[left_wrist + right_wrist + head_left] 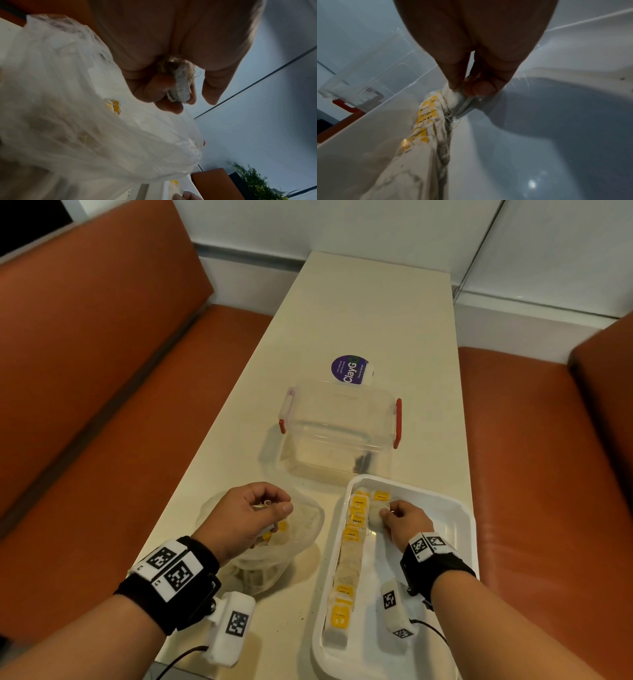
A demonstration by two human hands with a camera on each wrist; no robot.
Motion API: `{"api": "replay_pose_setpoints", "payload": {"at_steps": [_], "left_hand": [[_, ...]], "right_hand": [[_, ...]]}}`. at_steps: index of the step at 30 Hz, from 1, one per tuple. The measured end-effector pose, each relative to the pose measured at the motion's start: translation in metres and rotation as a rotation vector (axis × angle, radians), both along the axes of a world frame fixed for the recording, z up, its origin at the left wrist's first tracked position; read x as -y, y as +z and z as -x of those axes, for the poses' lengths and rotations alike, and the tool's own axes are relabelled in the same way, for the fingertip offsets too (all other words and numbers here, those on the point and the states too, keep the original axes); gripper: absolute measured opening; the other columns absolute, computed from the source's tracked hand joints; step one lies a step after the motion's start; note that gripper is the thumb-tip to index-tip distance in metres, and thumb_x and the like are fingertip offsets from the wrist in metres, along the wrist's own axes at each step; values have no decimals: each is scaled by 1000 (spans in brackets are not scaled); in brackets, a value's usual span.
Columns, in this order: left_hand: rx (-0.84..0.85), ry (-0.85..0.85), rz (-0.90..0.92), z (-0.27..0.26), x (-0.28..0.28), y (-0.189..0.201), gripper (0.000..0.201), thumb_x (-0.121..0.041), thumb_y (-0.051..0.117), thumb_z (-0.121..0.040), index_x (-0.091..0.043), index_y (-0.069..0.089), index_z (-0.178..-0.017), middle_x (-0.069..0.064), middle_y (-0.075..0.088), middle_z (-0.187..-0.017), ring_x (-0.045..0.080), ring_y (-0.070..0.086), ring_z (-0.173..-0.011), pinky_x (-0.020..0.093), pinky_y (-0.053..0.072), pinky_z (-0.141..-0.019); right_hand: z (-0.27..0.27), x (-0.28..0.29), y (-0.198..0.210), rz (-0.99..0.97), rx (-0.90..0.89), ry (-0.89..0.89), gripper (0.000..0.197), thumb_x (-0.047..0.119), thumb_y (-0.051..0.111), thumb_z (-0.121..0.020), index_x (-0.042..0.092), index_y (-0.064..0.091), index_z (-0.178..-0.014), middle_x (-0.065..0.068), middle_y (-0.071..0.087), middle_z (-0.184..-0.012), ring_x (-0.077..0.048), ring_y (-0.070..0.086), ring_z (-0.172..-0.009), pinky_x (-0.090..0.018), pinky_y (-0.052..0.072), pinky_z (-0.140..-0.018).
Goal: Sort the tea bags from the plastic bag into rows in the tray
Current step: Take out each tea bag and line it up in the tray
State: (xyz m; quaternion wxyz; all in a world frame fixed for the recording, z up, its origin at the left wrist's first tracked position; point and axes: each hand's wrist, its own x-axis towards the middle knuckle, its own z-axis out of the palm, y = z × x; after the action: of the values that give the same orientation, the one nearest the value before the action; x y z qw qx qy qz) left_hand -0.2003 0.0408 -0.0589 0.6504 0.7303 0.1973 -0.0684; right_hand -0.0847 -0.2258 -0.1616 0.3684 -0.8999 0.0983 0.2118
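My left grip (pixel 246 513) curls around a crumpled tea bag (pixel 180 86), mostly hidden, above the cloudy plastic bag (pixel 301 525). My right grip (pixel 404 520) pinches a soft white bag (pixel 376 513) beside the yellow-tagged row (pixel 349 556) in the glossy tray (pixel 459 525).

Crumpled translucent plastic bag (pixel 68 108): motion-blurred in the left wrist view, contents indistinct. White rectangular plastic tray (pixel 462 529): near edge cut off below. Yellow-labelled tea bag row (pixel 423 128): label print illegible, nearest bags blurred.
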Motion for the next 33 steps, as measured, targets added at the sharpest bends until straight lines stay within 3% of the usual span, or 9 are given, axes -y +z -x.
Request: {"api": "replay_pose_setpoints", "payload": {"at_steps": [6,11,14,16,19,22,27,31,33], "left_hand": [[-1,-1,4,0,-2,0,6,-15,71,-85,-13,70,-90,1,62,-69,15,54,-59,25,38,-45],[13,-13,6,-1,-3,-3,6,-14,70,-85,-11,69,-90,-2,63,-68,13,55,-58,25,38,-44],[17,-12,12,-1,-5,-3,10,-19,65,-89,-9,67,-87,4,61,-67,18,51,-55,26,37,-43],[2,42,171,-2,-5,-2,25,-31,59,-90,-6,63,-88,10,56,-70,22,50,-57,25,34,-41],[-110,133,449,-3,-7,5,54,-57,44,-83,-6,58,-95,9,54,-71,22,54,-61,25,32,-41],[-163,139,609,-4,-7,8,63,-66,35,-84,-7,56,-98,9,55,-71,23,56,-61,25,33,-42],[-144,115,587,-10,7,12,62,-63,39,-84,-7,54,-106,10,56,-74,24,56,-62,25,35,-42],[-101,81,555,-15,20,21,55,-56,34,-93,-7,54,-108,14,58,-79,19,53,-53,28,38,-44],[-88,96,566,-17,24,24,52,-53,35,-93,-8,56,-107,14,62,-80,22,57,-61,31,42,-53]], "right_hand": [[-1,-7,-4,-14,-30,-85,7,30,61,-89,26,57,-87,-4,69,-73,-25,67,-74,-36,54,-79],[-1,-9,-3,-7,-66,-137,15,30,65,-86,24,51,-85,-9,69,-82,-26,66,-74,-30,51,-71],[0,-9,4,14,-60,-142,21,33,66,-86,19,51,-89,-7,64,-86,-26,61,-79,-28,43,-67],[2,-8,14,53,-5,-146,25,36,63,-88,15,51,-91,-6,61,-86,-26,57,-80,-29,39,-68],[12,-14,39,-18,141,-147,23,34,61,-89,14,51,-83,-3,59,-76,-23,56,-75,-27,40,-63],[23,-36,72,-154,266,-4,16,30,61,-90,18,56,-81,5,59,-74,-12,54,-70,-17,36,-58],[44,-81,123,-276,282,451,0,34,65,-87,34,65,-86,15,62,-81,0,51,-63,-14,39,-62],[57,-93,137,-289,352,621,14,33,68,-85,30,69,-98,14,60,-87,-1,51,-65,-12,38,-64],[59,-92,138,-263,381,661,19,34,72,-81,29,70,-100,12,59,-90,1,49,-66,-11,38,-65]]}}
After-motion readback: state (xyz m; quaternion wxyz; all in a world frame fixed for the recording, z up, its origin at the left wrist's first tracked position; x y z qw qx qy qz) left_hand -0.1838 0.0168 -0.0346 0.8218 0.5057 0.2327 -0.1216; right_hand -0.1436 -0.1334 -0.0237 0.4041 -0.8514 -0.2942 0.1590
